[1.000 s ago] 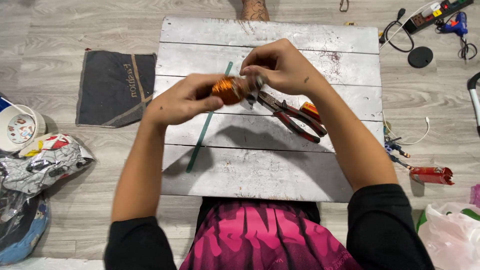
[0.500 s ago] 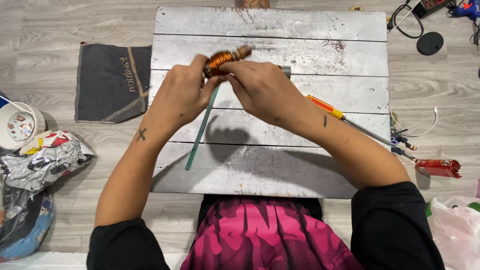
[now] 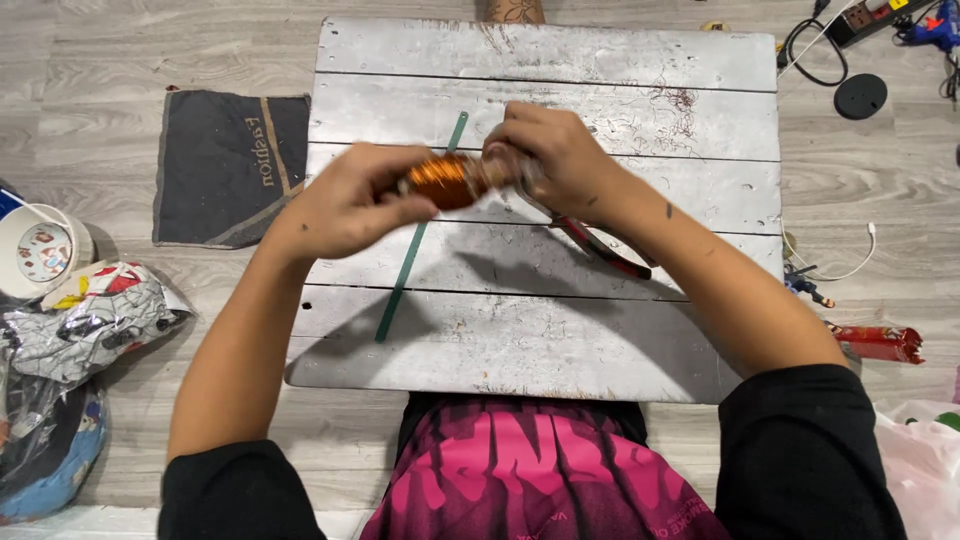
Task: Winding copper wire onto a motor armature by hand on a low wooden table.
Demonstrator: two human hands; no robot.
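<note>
A spool of copper-coloured wire (image 3: 443,180) is held above the middle of a worn grey plank worktop (image 3: 640,60), lying sideways between the 2 hands. The left hand (image 3: 350,200) is closed around the spool's left end, with its fingers wrapped over the top and front, so that only the right part of the coil is seen. The right hand (image 3: 555,160) is closed at the spool's right end, where its fingertips are blurred; whether something thin is pinched there cannot be told. Just under the right wrist, red-handled pliers (image 3: 605,250) are seen lying on the worktop, partly hidden by the forearm. A thin green strip (image 3: 412,245) is laid slantwise on the planks below the spool, apart from both hands. On the floor to the left, a dark cloth (image 3: 230,165) is spread, and a crumpled foil wrapper (image 3: 90,315) and a white cup (image 3: 40,250) are found further left.
</note>
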